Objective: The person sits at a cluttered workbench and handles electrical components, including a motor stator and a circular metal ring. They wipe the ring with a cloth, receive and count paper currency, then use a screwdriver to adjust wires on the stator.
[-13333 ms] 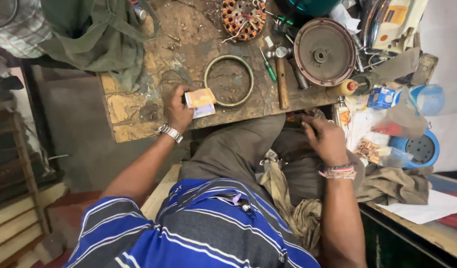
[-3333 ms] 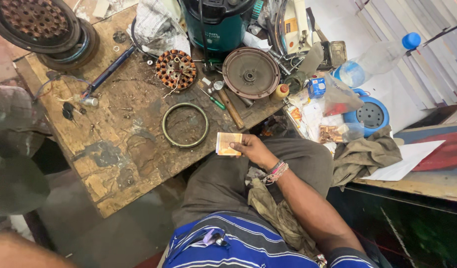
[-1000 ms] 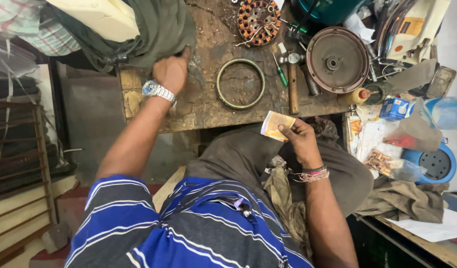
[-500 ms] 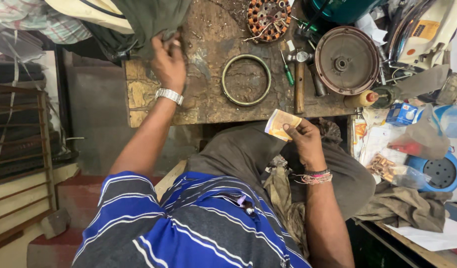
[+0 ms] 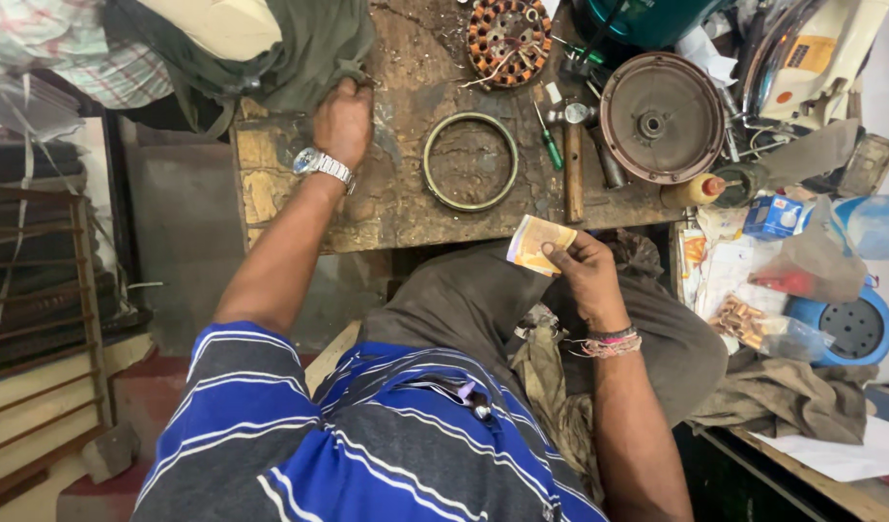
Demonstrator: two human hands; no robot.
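Note:
My right hand [image 5: 586, 273] holds a folded piece of sandpaper [image 5: 537, 243] just below the front edge of the worn wooden workbench [image 5: 396, 203]. My left hand [image 5: 343, 118], with a metal wristwatch, reaches to the bench's far left and grips the edge of an olive-green cloth [image 5: 300, 48]. A brass-coloured metal ring [image 5: 471, 161] lies flat on the bench between my hands. A copper-wound motor stator [image 5: 507, 37] sits behind it.
A round grey motor cover [image 5: 660, 117], a wooden-handled hammer [image 5: 572, 164] and a green screwdriver [image 5: 549, 143] lie at the right. Beyond are a yellow glue bottle [image 5: 696, 189], a blue round part [image 5: 848, 327], plastic bags and rags. Wooden slats [image 5: 29, 319] stand at the left.
My left hand has moved further up and left across the bench and closed on the green cloth. My right hand keeps the sandpaper near my lap.

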